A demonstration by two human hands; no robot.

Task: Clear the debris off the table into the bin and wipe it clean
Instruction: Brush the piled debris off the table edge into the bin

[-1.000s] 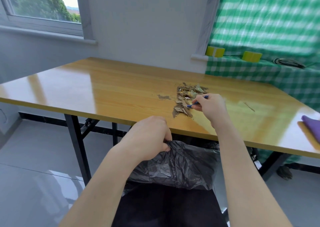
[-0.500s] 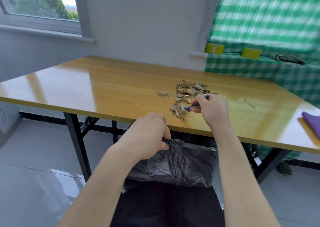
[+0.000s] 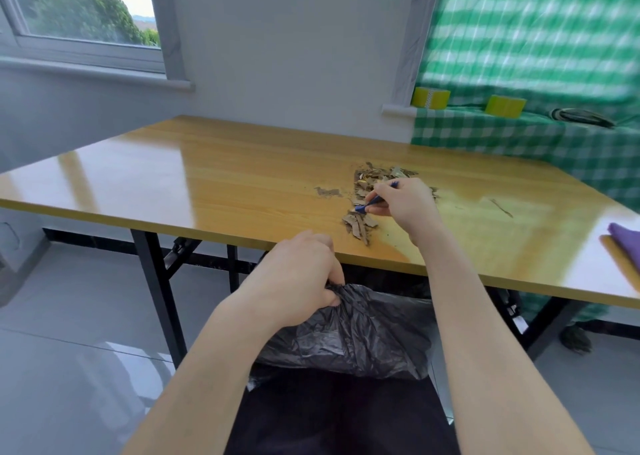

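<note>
Nearest, the left hand [image 3: 298, 281] is curling its fingers tight around the bunched rim of the black bin bag [image 3: 363, 333], holding it up just under the near edge of the table [image 3: 207, 184], apparently so that swept scraps can fall straight in. At one o'clock from it, the right hand [image 3: 405, 201] is pinching a thin blue tool [image 3: 363, 207] whose tip is lying in the debris [image 3: 360, 227], a strip of dry brown scraps trailing toward that edge. Farther off, at three o'clock from the pile, a purple cloth [image 3: 627, 243] is lying at the table's right end, probably waiting for the wipe.
</note>
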